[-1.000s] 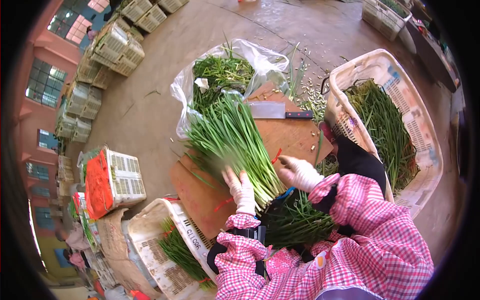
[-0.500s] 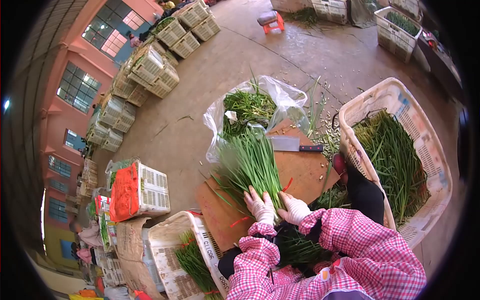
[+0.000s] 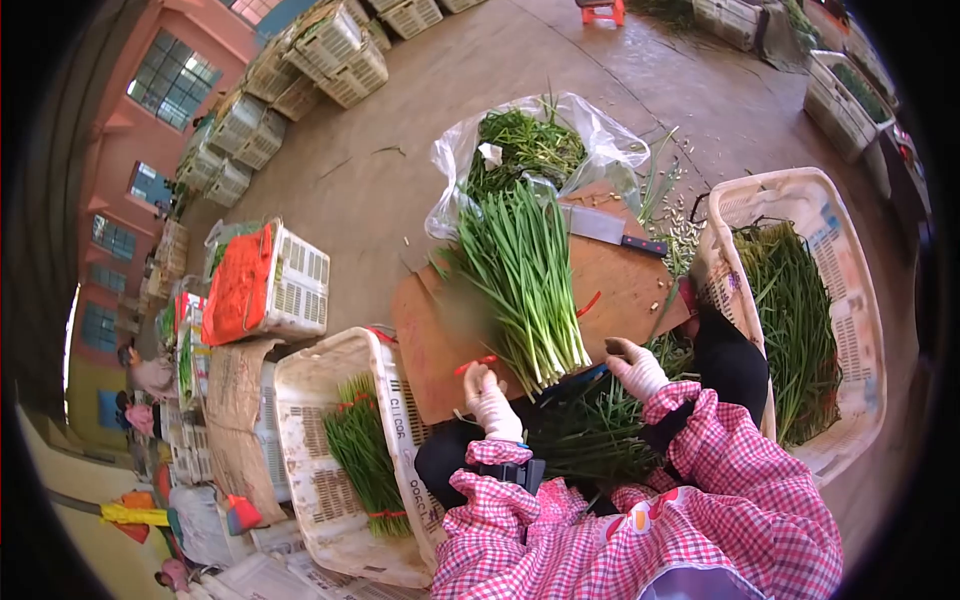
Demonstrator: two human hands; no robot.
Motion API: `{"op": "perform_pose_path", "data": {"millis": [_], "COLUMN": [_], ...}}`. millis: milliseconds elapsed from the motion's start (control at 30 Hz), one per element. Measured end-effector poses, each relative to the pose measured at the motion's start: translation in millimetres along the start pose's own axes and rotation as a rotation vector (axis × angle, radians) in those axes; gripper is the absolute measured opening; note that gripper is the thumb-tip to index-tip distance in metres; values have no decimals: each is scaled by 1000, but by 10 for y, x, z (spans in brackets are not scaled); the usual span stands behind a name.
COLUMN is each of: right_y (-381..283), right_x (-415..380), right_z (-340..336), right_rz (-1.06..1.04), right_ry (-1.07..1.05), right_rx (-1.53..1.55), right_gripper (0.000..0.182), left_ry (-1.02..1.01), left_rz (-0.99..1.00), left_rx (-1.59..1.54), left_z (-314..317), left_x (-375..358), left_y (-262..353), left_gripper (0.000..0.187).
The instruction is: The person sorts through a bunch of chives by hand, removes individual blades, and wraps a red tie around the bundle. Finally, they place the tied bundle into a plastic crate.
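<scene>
A loose bunch of garlic chives [image 3: 520,280], long green leaves with pale stem ends toward me, lies on a brown board [image 3: 430,330]. My left hand [image 3: 488,400], its palm wrapped in white, is left of the stem ends, fingertips pinched at a red tie [image 3: 476,364]. On the other side, my right hand [image 3: 638,370] is held apart from the bunch, thumb and fingers slightly parted with nothing visible in them. Another red tie [image 3: 589,303] lies right of the chives. A cleaver [image 3: 600,224] with a dark handle rests at the board's far right.
Beyond the board sits a clear plastic bag [image 3: 452,165] of green trimmings. A white crate [image 3: 735,270] of chives stands right; another crate [image 3: 300,440] with tied bundles is left. More greens [image 3: 590,435] lie by my lap. Stacked crates [image 3: 330,60] line the far left.
Both hands have let go of the chives and moved apart to either side. My left hand has reached the red tie. The view has tilted, so the board appears higher.
</scene>
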State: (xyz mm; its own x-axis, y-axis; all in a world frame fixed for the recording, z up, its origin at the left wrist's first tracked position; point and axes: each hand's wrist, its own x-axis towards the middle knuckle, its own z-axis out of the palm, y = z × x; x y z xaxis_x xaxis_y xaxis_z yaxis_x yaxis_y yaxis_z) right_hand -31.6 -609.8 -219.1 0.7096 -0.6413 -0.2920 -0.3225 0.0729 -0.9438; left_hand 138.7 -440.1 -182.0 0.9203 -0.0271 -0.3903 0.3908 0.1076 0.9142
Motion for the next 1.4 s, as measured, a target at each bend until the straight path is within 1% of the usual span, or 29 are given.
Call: {"op": "perform_pose_path", "data": {"millis": [67, 100, 133, 200, 233, 267, 367, 433, 533, 567, 600, 667, 700, 733, 767, 800, 833, 867, 933, 967, 1000, 1033, 1100, 1133, 1167, 1200, 1267, 1333, 1400], "right_y": [177, 238, 132, -23, 145, 73, -64, -169, -89, 100, 58, -7, 4, 23, -15, -6, 43, 99, -142, -161, -142, -154, -26, 23, 45, 55, 39, -164, -92], "right_x": [101, 169, 208, 277, 410, 474, 649, 838, 1054, 1187, 1169, 1206, 1220, 1168, 1081, 1004, 920, 785, 364, 172, 6, -146, -361, -382, -370, -335, -172, -37, -38], "right_z": [-22, -21, -20, -46, -27, -54, 11, 87, 204, 252, 240, 225, 244, 197, 178, 184, 146, 111, 95, 153, 217, 279, 484, 607, 742, 863, 1100, 1250, 1325], "right_rz": [8, 69, 71, 154, 91, 100, 171, 263, 174, 19, 37, 128, 117, 128, 142, 157, 163, 140, 397, 432, 439, 447, 112, -33, -109, -273, -525, -496, -556], "right_ry": [40, 74, 74, 113, 133, 149, 97, 76, 86, 152, 147, 122, 151, 138, 188, 235, 194, 185, 117, 41, -101, -298, -544, -634, -687, -665, -489, -427, -404], "right_rx": [144, 205, 198, 299, 271, 261, 212, 359, 383, 188, 179, 342, 416, 388, 369, 345, 355, 372, 447, 414, 329, 139, -355, -449, -562, -656, -667, -597, -528], "right_gripper": [36, 38, 38, 37, 41, 41, 46, 49, 26, 16, 16, 15, 16, 18, 19, 20, 23, 22, 21, 19, 18, 20, 26, 26, 25, 26, 27, 28, 28], "left_ry": [86, 90, 95, 2, -40, -69, -119, -98, -83, -76, -60, -100, -110, -122, -112, -133, -154, -145, -146, -132, -131, -108, -91, -93, -67, -44, -54, 26, 49], "left_rz": [-162, -236, -312, -326, -294, -285, -303, -330, -359, -331, -309, -162, -157, -150, -165, -112, -60, -77, -79, -84, -92, -107, -144, -148, -148, -147, -162, -120, -105], "left_rx": [-117, -153, -186, -209, -155, -122, -89, -80, -111, -77, -36, 113, 147, 178, 181, 245, 312, 318, 273, 267, 275, 237, 151, 149, 160, 172, 149, 171, 160], "left_z": [-169, -215, -244, -298, -292, -267, -189, -166, -23, -4, -34, -39, -23, -9, -14, -49, -66, -79, -68, -99, -149, -157, -133, -147, -161, -175, -188, -194, -178], "left_x": [231, 344, 448, 631, 699, 745, 795, 806, 911, 936, 938, 951, 959, 984, 1062, 1152, 1178, 1191, 1133, 1124, 1132, 1157, 1139, 1100, 1074, 1052, 997, 973, 940], "left_y": [-188, -255, -303, -375, -396, -379, -314, -312, -297, -307, -317, -247, -196, -168, -202, -276, -302, -337, -294, -305, -343, -381, -388, -392, -384, -371, -363, -379, -363], "left_gripper": [40, 41, 42, 40, 29, 27, 24, 24, 22, 20, 18, 18, 19, 21, 21, 22, 24, 24, 25, 23, 23, 23, 21, 21, 21, 20, 20, 20, 21]}}
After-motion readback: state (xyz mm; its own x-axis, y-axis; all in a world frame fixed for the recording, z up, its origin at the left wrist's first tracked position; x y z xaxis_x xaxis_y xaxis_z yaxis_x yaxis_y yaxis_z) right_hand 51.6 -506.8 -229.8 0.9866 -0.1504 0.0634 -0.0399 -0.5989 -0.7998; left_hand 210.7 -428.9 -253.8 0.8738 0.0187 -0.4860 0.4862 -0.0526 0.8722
